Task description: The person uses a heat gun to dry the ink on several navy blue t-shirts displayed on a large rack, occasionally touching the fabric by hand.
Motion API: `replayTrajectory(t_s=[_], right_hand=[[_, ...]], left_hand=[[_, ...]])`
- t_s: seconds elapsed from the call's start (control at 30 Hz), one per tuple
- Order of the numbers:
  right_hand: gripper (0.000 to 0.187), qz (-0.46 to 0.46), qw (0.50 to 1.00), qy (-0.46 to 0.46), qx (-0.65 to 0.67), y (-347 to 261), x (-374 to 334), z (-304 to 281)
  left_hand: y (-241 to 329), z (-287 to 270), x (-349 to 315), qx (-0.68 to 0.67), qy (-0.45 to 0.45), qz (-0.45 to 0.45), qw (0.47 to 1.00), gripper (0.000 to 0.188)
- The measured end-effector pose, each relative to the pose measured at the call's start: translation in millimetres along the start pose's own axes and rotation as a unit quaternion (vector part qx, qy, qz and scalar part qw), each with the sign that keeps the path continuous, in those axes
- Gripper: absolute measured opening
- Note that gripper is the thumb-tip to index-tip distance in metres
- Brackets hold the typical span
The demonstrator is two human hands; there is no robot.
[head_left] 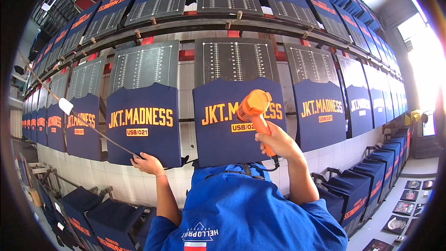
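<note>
Curing step in hand, by my judgement. Right hand is clamped on the orange heat gun, aimed at the centre navy shirt's print. Left hand grips the neighbouring shirt's lower edge. The next move calls for steady sweeping.

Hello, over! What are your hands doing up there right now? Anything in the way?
Right hand gripping orange heat gun, aimed at navy printed shirt. Left hand on next shirt's bottom edge, by a thin stick. Nothing blocking.
</note>
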State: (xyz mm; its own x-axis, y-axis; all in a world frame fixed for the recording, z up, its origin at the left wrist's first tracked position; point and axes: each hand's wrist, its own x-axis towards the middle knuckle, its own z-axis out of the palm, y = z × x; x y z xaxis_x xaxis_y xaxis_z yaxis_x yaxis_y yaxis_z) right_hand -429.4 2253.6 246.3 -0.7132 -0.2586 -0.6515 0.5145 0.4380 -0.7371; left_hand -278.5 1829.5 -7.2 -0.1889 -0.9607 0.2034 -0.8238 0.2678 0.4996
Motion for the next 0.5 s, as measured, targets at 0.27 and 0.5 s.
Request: replayTrajectory(t_s=[0.27,0.5], right_hand=[[0.028,-0.051,0.997,0.051,0.030,-8,26,4],[0.025,-0.070,0.993,0.077,0.060,1,36,-4]], left_hand=[[4,-3,-1,-0.008,-0.005,-0.012,1.000,0.050],[0,-2,0,0.008,0.004,0.009,1.000,0.049]])
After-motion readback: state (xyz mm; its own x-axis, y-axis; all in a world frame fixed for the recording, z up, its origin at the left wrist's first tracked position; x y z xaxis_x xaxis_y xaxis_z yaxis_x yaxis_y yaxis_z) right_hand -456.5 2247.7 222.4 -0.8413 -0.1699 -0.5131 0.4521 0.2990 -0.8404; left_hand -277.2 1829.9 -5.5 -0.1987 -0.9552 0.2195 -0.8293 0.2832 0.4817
